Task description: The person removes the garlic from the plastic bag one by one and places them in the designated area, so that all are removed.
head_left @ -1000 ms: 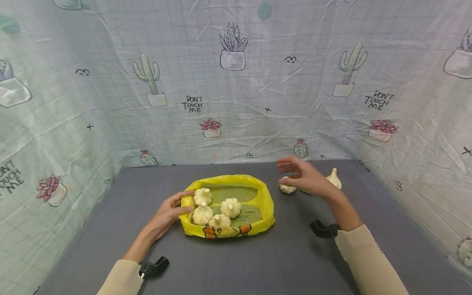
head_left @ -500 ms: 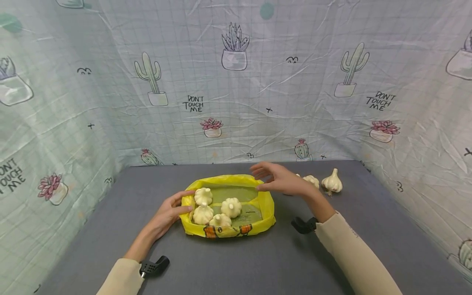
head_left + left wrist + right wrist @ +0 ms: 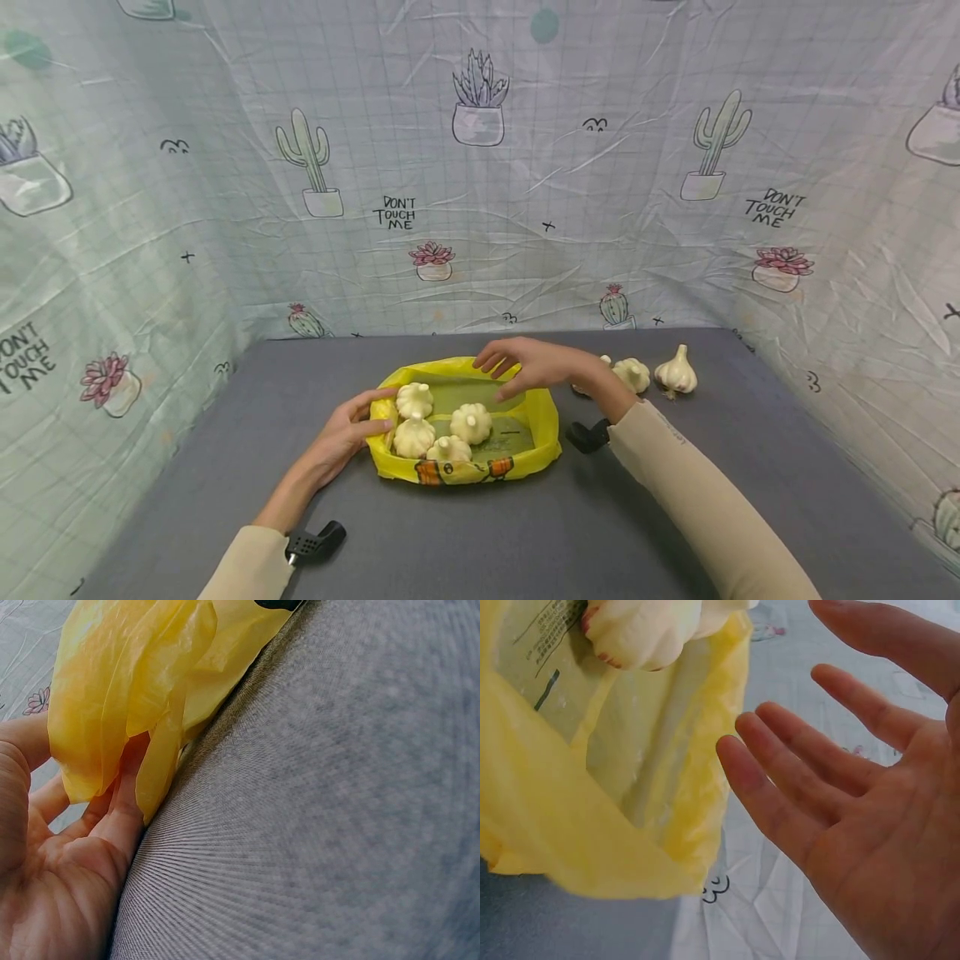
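Observation:
A yellow plastic bag [image 3: 540,454] lies spread on the table with its mouth up, its rim rolled outward. Several garlic bulbs [image 3: 470,424] sit inside, mostly toward its left end. My left hand [image 3: 337,437] holds the bag's left edge; in the left wrist view the yellow plastic [image 3: 142,682] passes between thumb and fingers. Over the bag's back right part hovers my right hand [image 3: 532,365], fingers spread and relaxed, nothing in it. The right wrist view shows its bare palm [image 3: 885,817] beside the rim, with one garlic bulb [image 3: 641,630] beyond.
Right of the bag, more garlic stands on the grey table [image 3: 480,542]: an upright bulb [image 3: 677,372], another bulb [image 3: 632,375] and one partly hidden by my right forearm. A printed cloth [image 3: 480,200] hangs around the back and sides.
My right hand has moved left, from above the loose garlic bulbs to over the bag, uncovering the bulbs at the right. The left hand and the bag have stayed put.

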{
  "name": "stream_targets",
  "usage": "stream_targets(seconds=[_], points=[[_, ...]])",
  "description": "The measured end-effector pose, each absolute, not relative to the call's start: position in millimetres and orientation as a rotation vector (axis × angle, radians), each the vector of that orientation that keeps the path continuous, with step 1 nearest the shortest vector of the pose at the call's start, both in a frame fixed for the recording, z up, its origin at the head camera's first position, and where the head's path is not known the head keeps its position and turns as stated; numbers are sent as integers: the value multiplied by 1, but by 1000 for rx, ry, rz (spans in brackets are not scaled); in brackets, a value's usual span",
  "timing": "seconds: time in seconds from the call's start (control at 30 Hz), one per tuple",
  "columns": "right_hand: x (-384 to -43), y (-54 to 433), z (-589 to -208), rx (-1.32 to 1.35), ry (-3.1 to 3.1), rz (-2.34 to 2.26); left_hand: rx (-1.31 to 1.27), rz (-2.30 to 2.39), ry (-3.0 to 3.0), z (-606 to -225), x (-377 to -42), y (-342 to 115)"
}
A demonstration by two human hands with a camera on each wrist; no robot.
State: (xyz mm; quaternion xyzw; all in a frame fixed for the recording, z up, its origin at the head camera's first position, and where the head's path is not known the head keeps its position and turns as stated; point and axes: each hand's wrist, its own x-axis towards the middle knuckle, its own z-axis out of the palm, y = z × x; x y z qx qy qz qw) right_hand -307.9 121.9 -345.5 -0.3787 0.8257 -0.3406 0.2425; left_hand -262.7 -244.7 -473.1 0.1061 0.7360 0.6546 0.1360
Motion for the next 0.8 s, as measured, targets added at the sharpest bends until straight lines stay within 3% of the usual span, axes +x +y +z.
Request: stream_targets(seconds=[0.8], points=[[-328,71,-370,-936,2060,-655,313,1895,2141,-474,-263,-244]])
